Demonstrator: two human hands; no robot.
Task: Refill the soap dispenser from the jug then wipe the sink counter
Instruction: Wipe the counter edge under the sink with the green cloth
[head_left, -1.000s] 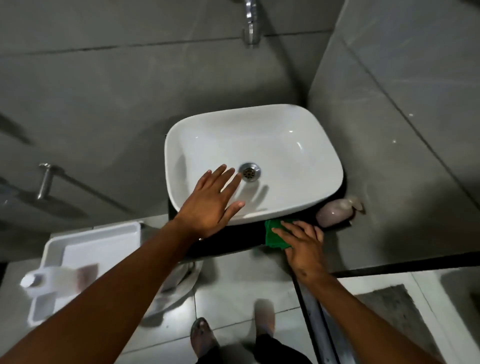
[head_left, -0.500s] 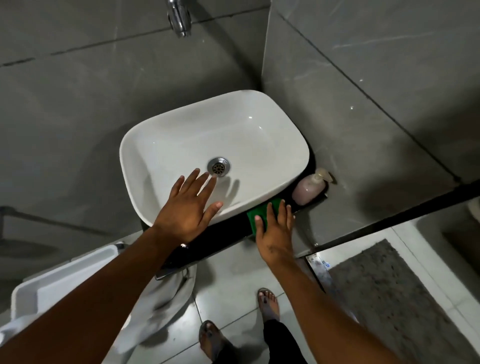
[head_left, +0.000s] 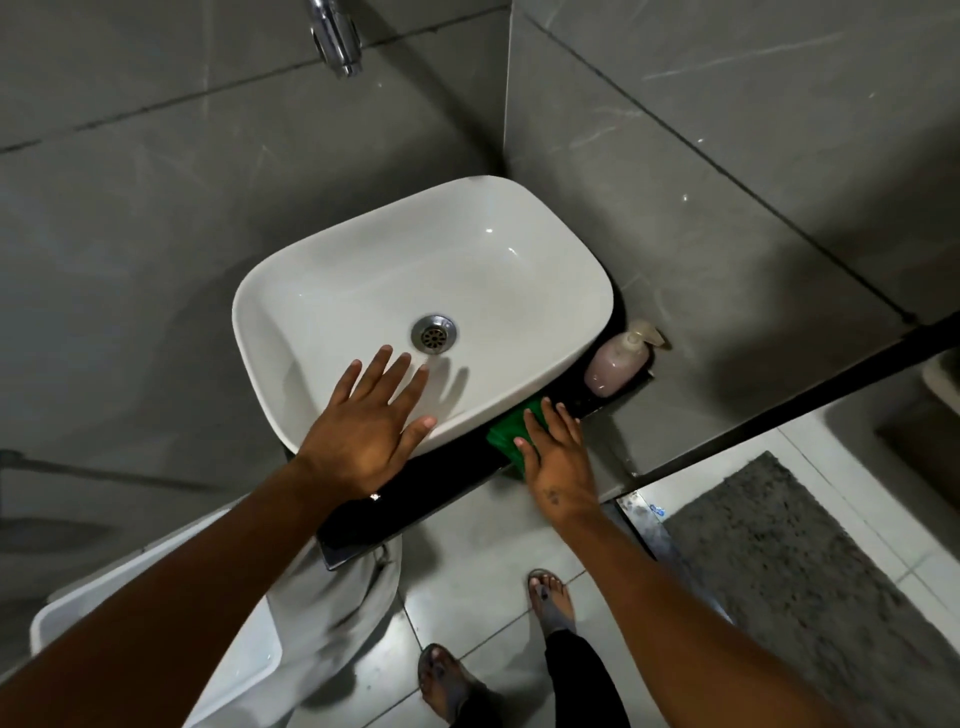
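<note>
Currently, a green cloth (head_left: 506, 434) is pressed flat against the black sink counter (head_left: 415, 493) by the right hand (head_left: 558, 457), whose fingers are held straight and close together over it. Most of the cloth is covered by those fingers; its visible part is seen at 10 o'clock from the knuckles, tucked just beneath the overhanging rim of the white basin (head_left: 395, 270). Nothing is pinched: the cloth is only held down by the flat of the hand.

At 9 o'clock from the right hand, the left hand (head_left: 369, 426) is laid on the near rim of the basin, fingers spread and straight, their tips reaching into the bowl short of the metal drain (head_left: 434, 332).

A pink soap dispenser (head_left: 618, 361) is stood on the counter at 1 o'clock from the right hand, near the cloth but apart from it, close beside the basin's right corner and against the grey tiled wall (head_left: 727, 208).

A chrome tap (head_left: 336, 36) is seen at 12 o'clock above the basin. A grey mat (head_left: 810, 571) is laid on the floor at 4 o'clock.
</note>
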